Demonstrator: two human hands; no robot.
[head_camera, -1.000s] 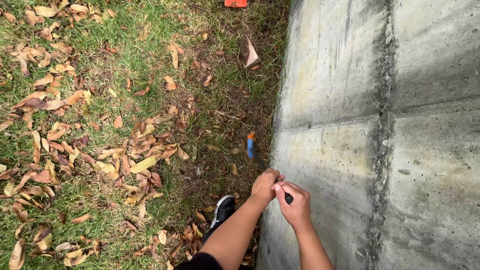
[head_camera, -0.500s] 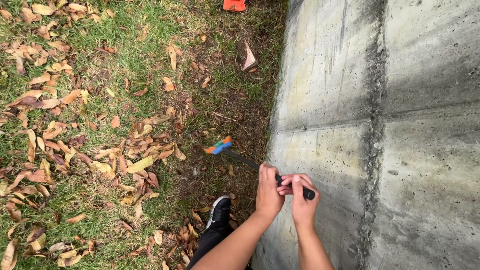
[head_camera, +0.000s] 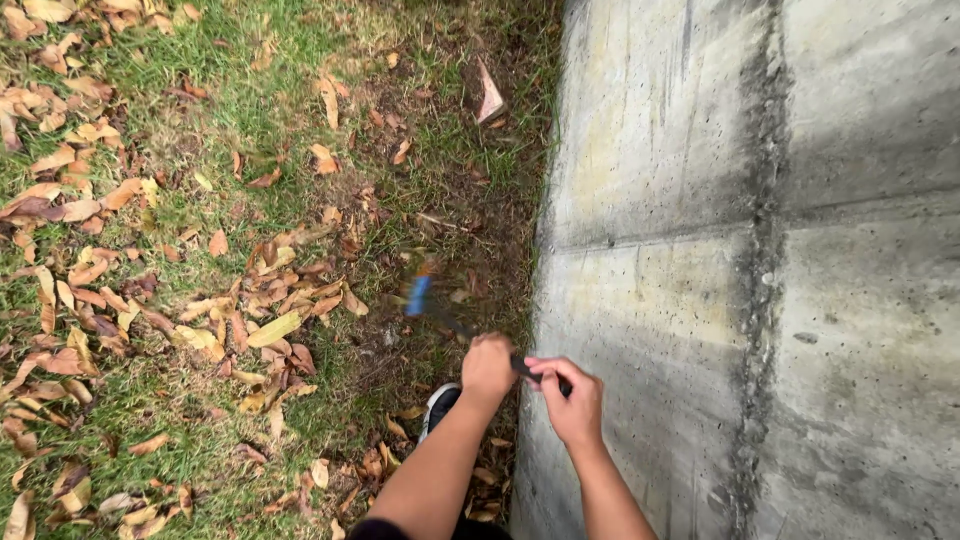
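Observation:
Both my hands grip a dark handle of a long tool (head_camera: 523, 366) low in the head view. My left hand (head_camera: 489, 364) is closed around the handle's forward part. My right hand (head_camera: 570, 400) is closed on its rear end. The tool's far end (head_camera: 418, 295) is blue with a bit of orange and motion-blurred, above the grass beside the base of a concrete wall (head_camera: 760, 260). The tool's exact kind cannot be told.
Grass strewn with dry brown leaves (head_camera: 200, 300) covers the left. A strip of bare soil (head_camera: 480, 230) runs along the wall's foot. My dark shoe with a white sole (head_camera: 438, 405) stands just below the hands.
The tool's blue end has swung, first up and left, then back down toward the wall's base. My hands have shifted slightly right.

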